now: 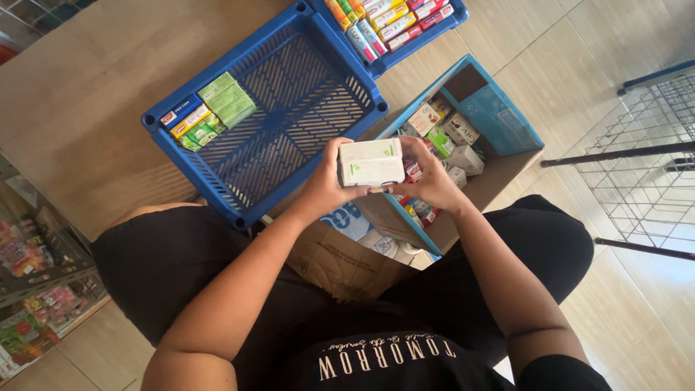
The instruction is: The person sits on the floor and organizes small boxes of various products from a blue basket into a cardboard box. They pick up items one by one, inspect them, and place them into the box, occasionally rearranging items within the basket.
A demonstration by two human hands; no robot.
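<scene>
Hands meeting over the gap between basket and carton, both on one small stack of white boxes with green trim (pixel 371 162). Left hand (pixel 327 185) wrapped round the stack's left end, thumb on top, fingers underneath. Right hand (pixel 427 177) gripping the right end, fingertips curled over the near edge. Stack held level in the air, just above the near corner of the open cardboard carton (pixel 499 177), clear of everything below.

Carton standing on the floor between the knees, blue flaps (pixel 492 108) folded open, inside crammed with small packets in white, green and red. Just left of the hands, a blue slatted plastic basket (pixel 289 94) resting on the brown counter (pixel 79 94), mostly bare inside. In its far left corner, a short row of green boxes (pixel 228 100) beside a few blue, yellow and green packets (pixel 190 123). Beyond it, at the top edge, a second blue basket (pixel 405 47) packed with rows of colourful tubes and packs. At far right, a wire rack (pixel 644 166) on the tiled floor. At lower left, shelves with bright packaged goods (pixel 32 289), blurred.
</scene>
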